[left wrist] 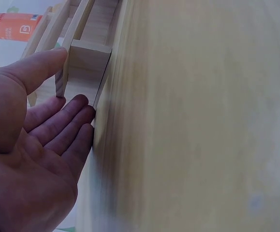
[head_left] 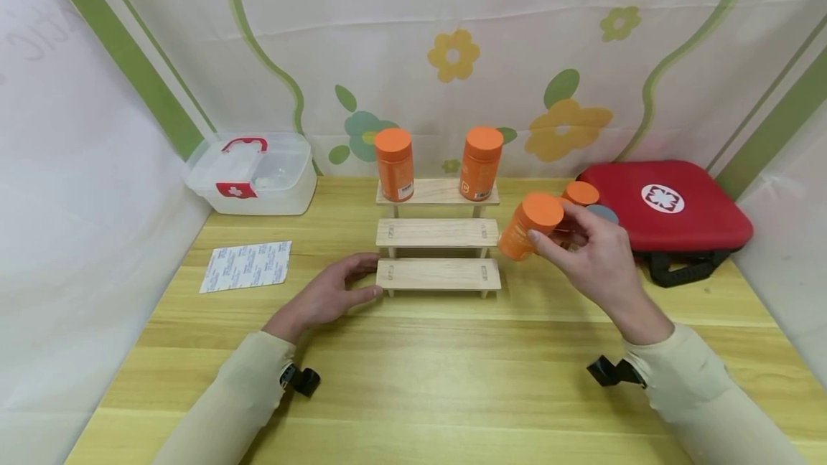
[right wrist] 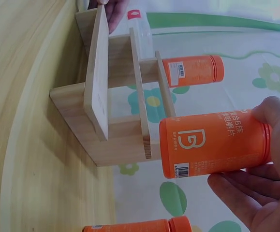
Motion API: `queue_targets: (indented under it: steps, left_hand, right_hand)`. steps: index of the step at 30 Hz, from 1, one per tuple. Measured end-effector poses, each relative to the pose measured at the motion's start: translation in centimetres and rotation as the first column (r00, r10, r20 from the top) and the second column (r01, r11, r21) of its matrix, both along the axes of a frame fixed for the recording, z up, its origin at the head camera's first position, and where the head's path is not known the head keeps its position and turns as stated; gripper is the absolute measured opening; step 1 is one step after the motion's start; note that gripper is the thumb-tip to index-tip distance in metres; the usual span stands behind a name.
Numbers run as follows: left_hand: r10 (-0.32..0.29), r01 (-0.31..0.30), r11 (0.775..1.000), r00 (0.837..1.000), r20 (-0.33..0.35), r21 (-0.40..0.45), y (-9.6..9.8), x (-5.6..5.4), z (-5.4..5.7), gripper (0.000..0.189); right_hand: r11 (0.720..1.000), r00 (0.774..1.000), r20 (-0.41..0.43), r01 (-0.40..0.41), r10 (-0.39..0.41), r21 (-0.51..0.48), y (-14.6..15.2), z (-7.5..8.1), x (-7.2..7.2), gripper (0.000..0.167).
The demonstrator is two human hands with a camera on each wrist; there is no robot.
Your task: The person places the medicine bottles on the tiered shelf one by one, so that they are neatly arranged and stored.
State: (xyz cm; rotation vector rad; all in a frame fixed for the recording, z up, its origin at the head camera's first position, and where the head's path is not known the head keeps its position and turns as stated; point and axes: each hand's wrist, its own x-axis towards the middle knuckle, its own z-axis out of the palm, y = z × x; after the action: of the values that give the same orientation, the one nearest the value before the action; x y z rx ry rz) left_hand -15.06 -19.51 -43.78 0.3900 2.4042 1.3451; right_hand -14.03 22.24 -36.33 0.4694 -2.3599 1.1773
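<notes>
My right hand holds an orange pill bottle tilted in the air, just right of a three-step wooden shelf. In the right wrist view the bottle has a white B and a barcode on its label, and thumb and fingers grip it near the lid. My left hand is at the shelf's left end; the left wrist view shows its fingertips against the side panel and the thumb by the lowest step's edge. Two similar bottles, one left and one right, stand upright on the top step.
Behind my right hand are another orange-lidded bottle and a grey lid, partly hidden. A red first-aid case lies at the right. At the left stand a clear plastic first-aid box and, nearer, a flat white printed packet.
</notes>
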Motion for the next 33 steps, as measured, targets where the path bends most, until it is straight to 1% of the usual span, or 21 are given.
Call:
queue_targets:
  steps: [14,23,30,33]
  left_hand:
    - [0.008,-0.008,1.0,1.0,0.007,0.0,0.0,0.0,0.1,0.067]
    - [0.007,-0.007,1.0,1.0,0.005,0.001,0.0,0.1,0.1,0.066]
    - [0.004,-0.004,1.0,1.0,0.0,0.003,0.1,0.1,0.2,0.065]
    - [0.006,-0.006,1.0,1.0,0.002,0.001,0.1,0.1,0.2,0.065]
  right_hand:
    - [0.998,0.998,-0.031,-0.05,0.051,0.028,-1.6,0.3,-0.6,0.045]
    - [0.997,0.996,-0.034,-0.076,0.077,0.012,-2.4,0.4,-0.8,0.048]
    - [0.997,0.997,-0.043,-0.056,0.058,0.044,-2.9,0.5,-1.0,0.049]
    - [0.997,0.997,-0.043,-0.065,0.067,0.037,-3.2,0.7,-1.2,0.048]
